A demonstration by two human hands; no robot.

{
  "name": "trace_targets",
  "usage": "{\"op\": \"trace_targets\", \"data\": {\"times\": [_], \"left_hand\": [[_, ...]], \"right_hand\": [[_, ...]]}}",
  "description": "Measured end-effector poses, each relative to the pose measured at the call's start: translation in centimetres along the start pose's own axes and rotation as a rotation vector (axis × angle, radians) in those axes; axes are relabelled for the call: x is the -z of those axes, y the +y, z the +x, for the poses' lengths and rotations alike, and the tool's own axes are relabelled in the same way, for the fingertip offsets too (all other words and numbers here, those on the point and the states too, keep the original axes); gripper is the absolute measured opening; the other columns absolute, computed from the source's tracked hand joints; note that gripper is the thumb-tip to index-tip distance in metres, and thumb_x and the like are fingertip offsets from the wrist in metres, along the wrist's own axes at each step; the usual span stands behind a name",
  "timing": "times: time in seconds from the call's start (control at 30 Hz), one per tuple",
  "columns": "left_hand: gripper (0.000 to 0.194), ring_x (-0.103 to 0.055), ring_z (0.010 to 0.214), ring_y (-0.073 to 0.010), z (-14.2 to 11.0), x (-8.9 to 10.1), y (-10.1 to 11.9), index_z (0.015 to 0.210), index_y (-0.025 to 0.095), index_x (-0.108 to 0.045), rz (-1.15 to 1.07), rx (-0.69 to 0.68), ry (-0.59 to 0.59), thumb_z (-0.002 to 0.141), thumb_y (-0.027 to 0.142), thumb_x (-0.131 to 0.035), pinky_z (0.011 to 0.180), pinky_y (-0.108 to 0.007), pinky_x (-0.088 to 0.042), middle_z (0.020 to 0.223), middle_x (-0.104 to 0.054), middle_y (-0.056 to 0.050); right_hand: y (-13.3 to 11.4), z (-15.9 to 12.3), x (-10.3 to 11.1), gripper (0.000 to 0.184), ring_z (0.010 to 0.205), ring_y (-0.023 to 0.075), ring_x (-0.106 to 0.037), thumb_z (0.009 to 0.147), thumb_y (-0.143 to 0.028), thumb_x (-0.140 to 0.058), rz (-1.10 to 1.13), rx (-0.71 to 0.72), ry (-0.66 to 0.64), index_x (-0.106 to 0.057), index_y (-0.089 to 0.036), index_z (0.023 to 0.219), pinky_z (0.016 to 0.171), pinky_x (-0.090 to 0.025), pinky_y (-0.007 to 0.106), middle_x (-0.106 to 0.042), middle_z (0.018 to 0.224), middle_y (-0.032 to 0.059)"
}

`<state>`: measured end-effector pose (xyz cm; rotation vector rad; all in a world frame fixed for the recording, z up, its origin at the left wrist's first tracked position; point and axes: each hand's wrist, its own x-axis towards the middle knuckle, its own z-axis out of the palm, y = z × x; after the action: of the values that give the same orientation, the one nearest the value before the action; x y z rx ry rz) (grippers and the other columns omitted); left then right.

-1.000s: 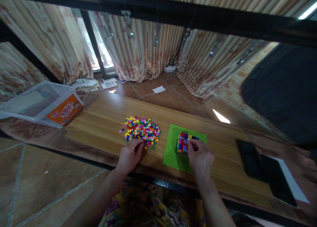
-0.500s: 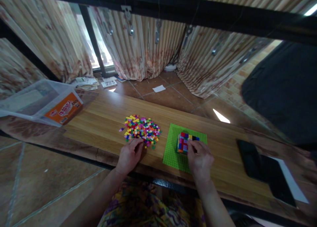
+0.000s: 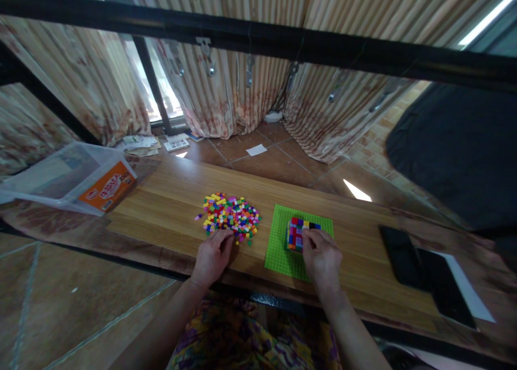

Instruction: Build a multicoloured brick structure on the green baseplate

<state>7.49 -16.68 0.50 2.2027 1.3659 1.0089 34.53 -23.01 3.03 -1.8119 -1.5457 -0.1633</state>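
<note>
A block of stacked multicoloured toy bricks point(image 3: 296, 234) stands on a green studded baseplate point(image 3: 278, 251). My right hand point(image 3: 323, 256) is over the right part of this stack, thumb and fingers pinched together at its top; whatever is between the fingertips is too small to make out. To the left lies a loose pile of small coloured bricks point(image 3: 232, 214). My left hand point(image 3: 213, 256) rests at the pile's near edge with its fingers curled together, and what they may hold is hidden.
Everything lies on a long wooden board point(image 3: 161, 214). A clear plastic bin point(image 3: 68, 197) with an orange label stands at the left end. Dark flat devices point(image 3: 404, 257) and a white sheet point(image 3: 470, 292) lie at the right. A black bar point(image 3: 258, 36) crosses above, before curtains point(image 3: 226, 95).
The view has tilted and shifted slightly. My hands keep nearly the same places, the right pinched at the stack and the left at the pile.
</note>
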Motion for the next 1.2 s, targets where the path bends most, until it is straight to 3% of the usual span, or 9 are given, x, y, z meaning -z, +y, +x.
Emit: {"op": "trace_targets", "data": {"times": [0.2,0.3,0.47,0.6,0.73,1.2], "left_hand": [[0.014,-0.067,0.087,-0.0185,0.2,0.3,0.2,0.091,0.021,-0.064,-0.042,0.028,-0.007,0.089,0.026,-0.051,0.079,-0.031,-0.052,0.091,-0.071,-0.004],[0.015,-0.067,0.087,-0.0181,0.1,0.7,0.5,0.092,0.021,-0.065,-0.101,0.048,-0.007,0.089,0.027,-0.051,0.079,-0.03,-0.052,0.092,-0.071,-0.004],[0.015,-0.066,0.087,-0.0163,-0.8,1.6,1.3,0.095,0.021,-0.065,-0.2,0.055,0.013,0.089,0.026,-0.052,0.08,-0.028,-0.052,0.093,-0.071,-0.004],[0.015,-0.066,0.086,-0.0159,-1.9,2.1,1.5,0.094,0.02,-0.065,-0.193,0.068,0.062,0.09,0.024,-0.051,0.079,-0.028,-0.053,0.091,-0.07,-0.005],[0.013,-0.066,0.083,-0.0158,-2.7,2.8,0.9,0.094,0.02,-0.063,-0.138,0.103,0.115,0.089,0.021,-0.052,0.077,-0.029,-0.054,0.088,-0.069,-0.004],[0.017,-0.064,0.083,-0.0163,-1.6,3.2,-0.2,0.096,0.019,-0.063,-0.045,0.26,0.139,0.085,0.013,-0.053,0.077,-0.03,-0.052,0.091,-0.066,-0.005]], "right_hand": [[-0.3,-1.1,1.3,0.022,0.084,0.018,-0.066,0.092,-0.026,-0.051,0.089,-0.047,0.167,-0.07,-0.016,0.099,0.077,-0.052,0.031,-0.071,0.092,0.0087],[-1.2,-2.3,2.2,0.019,0.082,0.0173,-0.067,0.091,-0.026,-0.054,0.126,-0.08,0.234,-0.069,-0.016,0.097,0.076,-0.052,0.029,-0.072,0.09,0.008],[-4.0,-5.2,2.3,0.016,0.084,0.0159,-0.068,0.09,-0.026,-0.056,0.268,-0.104,0.11,-0.07,-0.018,0.096,0.078,-0.052,0.027,-0.072,0.093,0.006],[-5.7,-7.3,1.0,0.018,0.088,0.0168,-0.068,0.091,-0.026,-0.055,0.358,-0.102,-0.061,-0.069,-0.02,0.098,0.082,-0.053,0.03,-0.071,0.097,0.006],[-6.5,-7.5,-0.8,0.019,0.085,0.0173,-0.067,0.092,-0.026,-0.051,0.37,-0.073,-0.188,-0.069,-0.021,0.098,0.079,-0.053,0.031,-0.071,0.094,0.006],[-12.8,-1.4,-7.7,0.02,0.092,0.02,-0.057,0.091,-0.021,-0.051,0.249,0.271,-0.308,-0.071,-0.021,0.097,0.082,-0.047,0.033,-0.066,0.097,0.0071]]}}
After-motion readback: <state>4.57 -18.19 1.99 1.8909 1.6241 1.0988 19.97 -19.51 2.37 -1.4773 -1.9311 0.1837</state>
